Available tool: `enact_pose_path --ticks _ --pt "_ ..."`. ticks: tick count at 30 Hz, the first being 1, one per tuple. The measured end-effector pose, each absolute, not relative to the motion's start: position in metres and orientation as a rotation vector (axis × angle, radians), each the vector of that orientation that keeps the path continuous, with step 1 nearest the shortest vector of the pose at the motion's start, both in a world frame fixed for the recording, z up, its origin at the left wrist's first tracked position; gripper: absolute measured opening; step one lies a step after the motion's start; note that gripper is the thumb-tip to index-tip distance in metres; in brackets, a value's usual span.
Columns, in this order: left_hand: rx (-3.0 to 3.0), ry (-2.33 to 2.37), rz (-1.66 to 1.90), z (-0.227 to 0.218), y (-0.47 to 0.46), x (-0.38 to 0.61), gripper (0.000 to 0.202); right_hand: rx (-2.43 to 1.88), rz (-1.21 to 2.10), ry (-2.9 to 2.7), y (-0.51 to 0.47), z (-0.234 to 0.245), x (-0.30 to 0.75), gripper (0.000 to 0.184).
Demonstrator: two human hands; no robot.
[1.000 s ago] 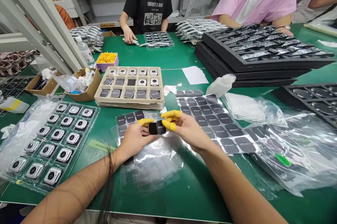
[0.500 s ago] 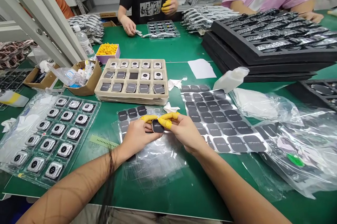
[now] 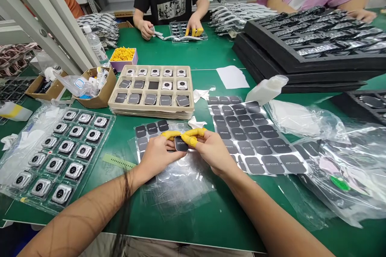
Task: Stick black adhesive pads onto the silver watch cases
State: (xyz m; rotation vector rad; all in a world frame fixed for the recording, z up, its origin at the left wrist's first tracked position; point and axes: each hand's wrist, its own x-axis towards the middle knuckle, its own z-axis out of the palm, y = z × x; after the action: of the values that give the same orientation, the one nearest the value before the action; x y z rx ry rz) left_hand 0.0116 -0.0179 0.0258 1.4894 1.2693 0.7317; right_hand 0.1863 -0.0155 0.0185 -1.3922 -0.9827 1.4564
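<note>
Watch body (image 3: 181,144) pinched between left hand (image 3: 157,155) and right hand (image 3: 211,153) grips.

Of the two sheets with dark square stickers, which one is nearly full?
The large sheet beside the right hand: squares cover it. The other sheet, left of it, has only a few, at its far edge.

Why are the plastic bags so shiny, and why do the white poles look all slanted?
Head view: light glares white off the crinkly plastic bags; the wide lens probably slants the white poles at the left edge; the middle is sharp, so the black square pinched between the left hand and right hand shows its pale lettering.
</note>
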Motion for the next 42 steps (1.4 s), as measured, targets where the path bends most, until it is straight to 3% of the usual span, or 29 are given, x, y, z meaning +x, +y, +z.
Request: enact_pose_path --ticks 9,13,16,20,27,31,33,36,39,42 --pt "1.505 1.296 0.724 0.026 -0.017 0.013 0.053 -1.435 1.316 -1.248 -0.017 0.013 0.188 0.043" --pt "1.462 1.271 0.719 0.026 -0.017 0.011 0.051 -1.576 0.620 -1.660 -0.012 0.018 0.206 0.054" --pt "1.348 1.219 0.738 0.023 -0.016 0.008 0.054 -1.286 0.320 -2.072 -0.008 0.023 0.216 0.057" --pt "1.149 1.166 0.815 0.018 -0.012 0.008 0.056 -0.897 0.374 -2.610 -0.003 0.020 0.219 0.063" --pt "0.910 1.003 1.013 0.033 -0.015 0.006 0.067 -1.010 0.369 -2.179 -0.004 0.002 0.206 0.046" --pt "1.184 1.032 1.123 0.070 0.014 -0.020 0.064 -0.981 0.398 -2.351 -0.013 0.005 0.181 0.043" --pt "1.635 1.220 1.046 0.092 0.053 -0.037 0.065 -1.011 0.403 -2.450 -0.014 0.007 0.173 0.043" --pt "2.214 1.561 0.647 0.118 0.123 -0.056 0.062 -1.048 0.432 -2.481 -0.013 0.010 0.172 0.042" --pt "2.321 1.599 0.194 0.130 0.173 -0.059 0.064 -1.050 0.455 -2.480 -0.012 0.012 0.174 0.042" --pt "2.359 1.604 0.118 0.130 0.188 -0.047 0.061 -1.038 0.456 -2.475 -0.012 0.012 0.175 0.042"
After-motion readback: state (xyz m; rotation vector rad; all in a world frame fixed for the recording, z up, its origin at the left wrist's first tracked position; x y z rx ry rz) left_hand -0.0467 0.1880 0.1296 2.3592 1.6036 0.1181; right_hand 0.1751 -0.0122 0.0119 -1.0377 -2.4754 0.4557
